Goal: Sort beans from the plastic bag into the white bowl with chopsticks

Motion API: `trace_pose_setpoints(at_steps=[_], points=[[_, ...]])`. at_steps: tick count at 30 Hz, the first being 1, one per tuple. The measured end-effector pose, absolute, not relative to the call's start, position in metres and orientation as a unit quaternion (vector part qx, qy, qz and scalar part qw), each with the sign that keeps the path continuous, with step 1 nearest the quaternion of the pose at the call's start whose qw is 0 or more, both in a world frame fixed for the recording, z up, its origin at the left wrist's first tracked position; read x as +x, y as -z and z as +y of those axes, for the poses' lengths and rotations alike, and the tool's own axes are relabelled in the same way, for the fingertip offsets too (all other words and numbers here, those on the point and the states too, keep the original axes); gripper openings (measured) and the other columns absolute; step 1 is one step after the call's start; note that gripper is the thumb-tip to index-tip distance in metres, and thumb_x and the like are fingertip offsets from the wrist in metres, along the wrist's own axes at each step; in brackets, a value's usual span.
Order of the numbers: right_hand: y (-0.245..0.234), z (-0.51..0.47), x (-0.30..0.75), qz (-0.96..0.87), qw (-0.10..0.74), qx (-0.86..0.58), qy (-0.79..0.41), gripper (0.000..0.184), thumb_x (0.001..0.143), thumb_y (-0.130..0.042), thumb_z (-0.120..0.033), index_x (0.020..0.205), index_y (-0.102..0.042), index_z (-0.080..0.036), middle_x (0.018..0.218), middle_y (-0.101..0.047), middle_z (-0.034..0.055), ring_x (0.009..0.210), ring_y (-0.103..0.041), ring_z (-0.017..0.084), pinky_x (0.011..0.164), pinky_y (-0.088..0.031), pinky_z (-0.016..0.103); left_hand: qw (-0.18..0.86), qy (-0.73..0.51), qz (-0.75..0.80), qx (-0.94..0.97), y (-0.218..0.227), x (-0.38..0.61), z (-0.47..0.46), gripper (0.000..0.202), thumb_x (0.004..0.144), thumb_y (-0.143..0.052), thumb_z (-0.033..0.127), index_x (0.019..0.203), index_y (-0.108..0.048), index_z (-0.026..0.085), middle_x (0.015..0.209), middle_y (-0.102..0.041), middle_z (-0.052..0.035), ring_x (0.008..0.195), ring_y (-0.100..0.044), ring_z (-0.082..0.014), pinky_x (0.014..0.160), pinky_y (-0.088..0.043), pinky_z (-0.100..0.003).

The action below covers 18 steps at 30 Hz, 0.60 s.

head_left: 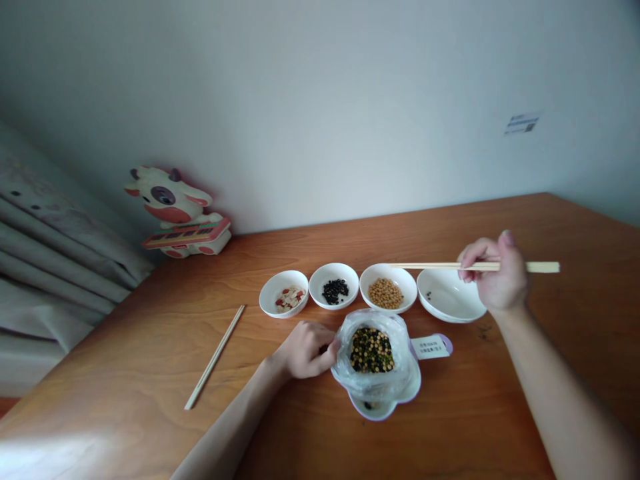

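My right hand (493, 280) grips a pair of wooden chopsticks (440, 266), held level with their tips over the bowl of yellow beans (388, 287). My left hand (307, 350) is closed on the left edge of a clear plastic bag of mixed beans (373, 352), which sits in a white bowl (383, 407). Behind the bag stand a bowl of pale and red pieces (283, 293), a bowl of black beans (333, 285), and a nearly bare bowl (450, 295) holding a couple of dark beans.
A wrapped pair of chopsticks (215, 357) lies on the wooden table (125, 400) to the left. A cow-shaped toy (177, 213) stands by the wall at the back left. A small label tag (433, 346) lies right of the bag. A curtain (45, 253) hangs at the left.
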State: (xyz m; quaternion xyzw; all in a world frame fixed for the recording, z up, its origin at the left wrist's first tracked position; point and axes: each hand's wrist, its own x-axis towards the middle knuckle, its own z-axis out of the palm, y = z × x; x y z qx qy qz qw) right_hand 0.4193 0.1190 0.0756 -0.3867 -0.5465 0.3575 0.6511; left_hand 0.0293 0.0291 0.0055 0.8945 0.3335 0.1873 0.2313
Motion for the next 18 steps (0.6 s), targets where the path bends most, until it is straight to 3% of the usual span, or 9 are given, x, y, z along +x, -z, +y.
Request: trace_pose_setpoints(at_steps=[7, 18], points=[[-0.070, 0.102, 0.436, -0.577, 0.619, -0.417, -0.332, 0.084, 0.102, -0.039, -0.080, 0.060, -0.076, -0.018, 0.056, -0.066, 0.0095, 0.047, -0.050, 0.015, 0.044, -0.034, 0.032, 0.235, -0.226, 0.349, 0.879, -0.001, 0.031, 0.025, 0.050, 0.113, -0.036, 0.040, 0.069, -0.049, 0.019, 0.066, -0.057, -0.0044, 0.061, -0.050, -0.0152, 0.062, -0.036, -0.030], [-0.061, 0.093, 0.424, -0.646, 0.566, -0.426, -0.284, 0.080, 0.109, -0.029, -0.072, 0.070, -0.078, -0.022, 0.060, -0.061, 0.0060, 0.054, -0.049, 0.017, 0.053, -0.034, 0.035, 0.227, -0.216, 0.352, 0.882, -0.001, 0.030, 0.024, 0.054, 0.115, -0.031, 0.042, 0.071, -0.051, 0.019, 0.068, -0.061, -0.0060, 0.064, -0.053, -0.0166, 0.065, -0.039, -0.031]])
